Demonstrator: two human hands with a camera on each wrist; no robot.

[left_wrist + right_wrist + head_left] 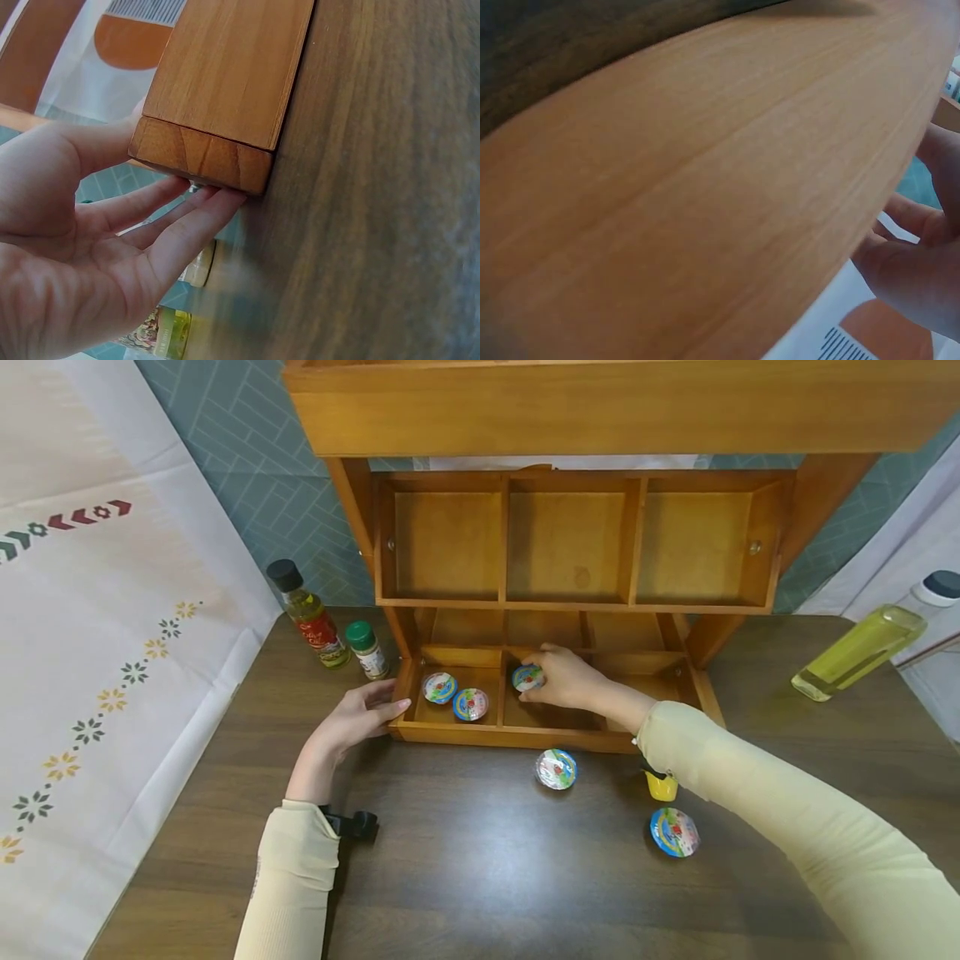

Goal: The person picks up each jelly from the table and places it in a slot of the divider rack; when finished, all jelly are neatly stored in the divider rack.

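1. Table (480,877): carries the wooden shelf (600,410) ahead of both hands.
2. Lower tray (450,732): lies between the hands, its long axis running left to right. Left hand (360,718) is at its left front corner; fingers nearly straight against the end, thumb at the rim, not curled round it.
3. Middle compartment (551,718): directly below the right hand (564,678), which reaches in over the tray's front wall.
4. Held cup (528,677): gripped by the right hand's bent fingers, at their tips, left of the palm. The round lid faces up and offers no long axis. In the right wrist view the front wall hides this cup.
5. Left of the right hand, beyond the divider: rear cup (439,687) and front cup (470,704).
6. Governing relation: the near cup (557,769) stands on the person's side of the right hand, just outside the front wall. The right hand is nearer to it than the left; passage between them must, as judged, clear that wall.
7. Farther toward the person and rightward, near the right forearm: outer cup (674,832) and a partly covered yellow cup (662,787).
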